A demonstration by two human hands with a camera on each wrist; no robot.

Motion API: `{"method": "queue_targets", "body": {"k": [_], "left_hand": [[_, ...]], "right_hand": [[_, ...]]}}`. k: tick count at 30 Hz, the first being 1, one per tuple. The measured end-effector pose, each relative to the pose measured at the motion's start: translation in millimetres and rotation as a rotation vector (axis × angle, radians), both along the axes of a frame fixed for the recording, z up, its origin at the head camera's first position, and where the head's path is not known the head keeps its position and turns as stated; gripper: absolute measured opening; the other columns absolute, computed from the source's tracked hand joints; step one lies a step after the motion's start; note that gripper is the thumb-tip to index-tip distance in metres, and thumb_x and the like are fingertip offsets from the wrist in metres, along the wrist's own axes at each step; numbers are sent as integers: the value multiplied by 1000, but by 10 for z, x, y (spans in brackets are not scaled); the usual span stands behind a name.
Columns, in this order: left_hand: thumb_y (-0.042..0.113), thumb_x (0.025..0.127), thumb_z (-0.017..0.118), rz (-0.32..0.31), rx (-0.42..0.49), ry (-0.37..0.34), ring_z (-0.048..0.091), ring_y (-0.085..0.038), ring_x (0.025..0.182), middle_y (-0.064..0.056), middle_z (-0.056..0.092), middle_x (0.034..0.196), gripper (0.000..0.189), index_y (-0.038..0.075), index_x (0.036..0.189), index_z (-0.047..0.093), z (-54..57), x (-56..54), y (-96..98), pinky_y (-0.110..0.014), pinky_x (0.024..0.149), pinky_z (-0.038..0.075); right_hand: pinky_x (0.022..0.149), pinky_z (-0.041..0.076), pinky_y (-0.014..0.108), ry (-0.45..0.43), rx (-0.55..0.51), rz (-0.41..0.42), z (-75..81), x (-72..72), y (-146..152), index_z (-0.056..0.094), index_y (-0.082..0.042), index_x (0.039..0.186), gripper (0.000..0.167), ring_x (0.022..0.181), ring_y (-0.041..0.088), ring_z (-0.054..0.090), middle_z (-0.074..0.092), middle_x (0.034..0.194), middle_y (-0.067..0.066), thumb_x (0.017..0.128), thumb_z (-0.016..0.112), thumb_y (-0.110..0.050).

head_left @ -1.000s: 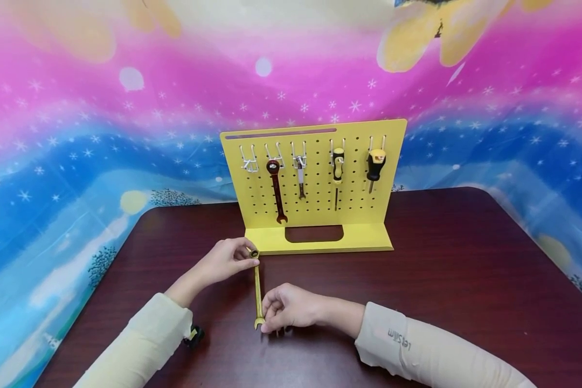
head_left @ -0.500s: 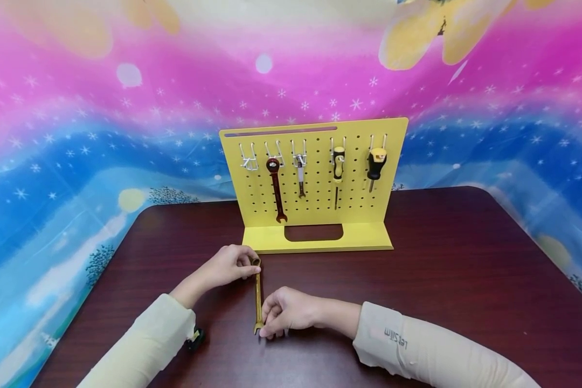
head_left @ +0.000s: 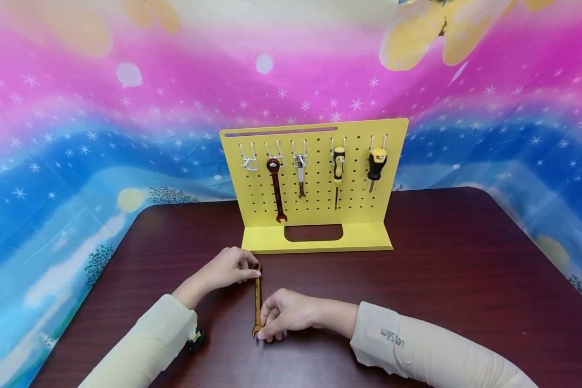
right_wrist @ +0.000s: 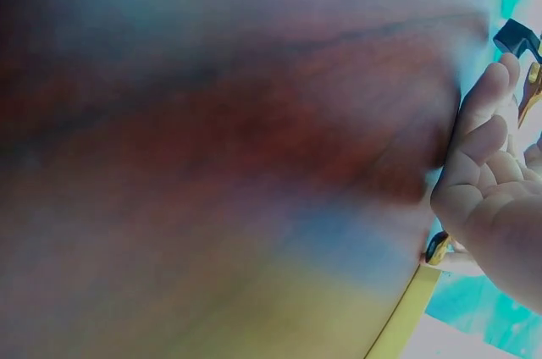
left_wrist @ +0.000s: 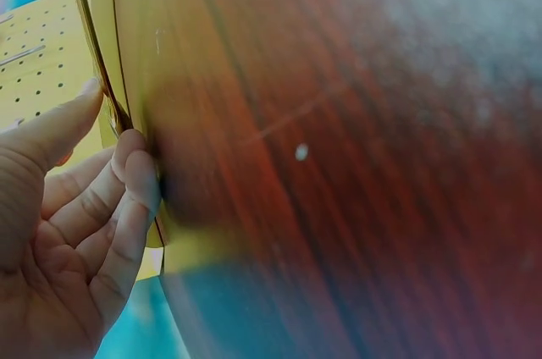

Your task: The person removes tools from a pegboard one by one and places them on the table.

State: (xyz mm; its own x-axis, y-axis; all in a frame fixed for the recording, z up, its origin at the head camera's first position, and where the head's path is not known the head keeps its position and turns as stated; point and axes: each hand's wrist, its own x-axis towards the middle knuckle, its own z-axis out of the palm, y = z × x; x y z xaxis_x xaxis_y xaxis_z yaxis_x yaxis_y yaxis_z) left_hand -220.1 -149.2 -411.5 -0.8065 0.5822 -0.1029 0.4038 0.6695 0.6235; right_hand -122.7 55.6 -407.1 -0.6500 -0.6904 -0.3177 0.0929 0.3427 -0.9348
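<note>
- Nearest, the right hand (head_left: 288,311) pinches the brassy wrench (head_left: 257,299) at its open end; a light side hold should serve best.
- The wrench runs between both hands, over or on the table (head_left: 441,280); which, I cannot tell.
- Farther off, the left hand (head_left: 228,268) pinches the ring end; matching both hands' movements should prevent twisting.
- Just beyond the left hand stands the pegboard (head_left: 318,188); knuckles should clear its base.

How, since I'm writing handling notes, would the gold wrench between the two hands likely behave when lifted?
The gold wrench is probably stiff, given its straight, metallic-looking shaft. Its glossy surface may feel slippery, and its broader ends should hinder rolling.
</note>
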Motion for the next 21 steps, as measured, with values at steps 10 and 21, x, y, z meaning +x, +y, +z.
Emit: {"method": "queue_targets", "body": {"k": [10,21], "left_hand": [[20,88,76,11,-43,58,54,-7,51,3,63,61,24,3,105,74,3,10,18,-23,50,47],[17,84,79,9,-92,154,49,-5,53,6,60,61,20,4,99,73,-6,14,41,-21,52,42]], "right_hand": [[50,45,17,7,15,-13,6,-26,-31,67,0,85,4,52,10,57,67,67,8,87,70,1],[52,45,18,-10,3,-51,-7,-68,-10,66,5,95,9,55,11,59,69,71,7,85,69,4]]}}
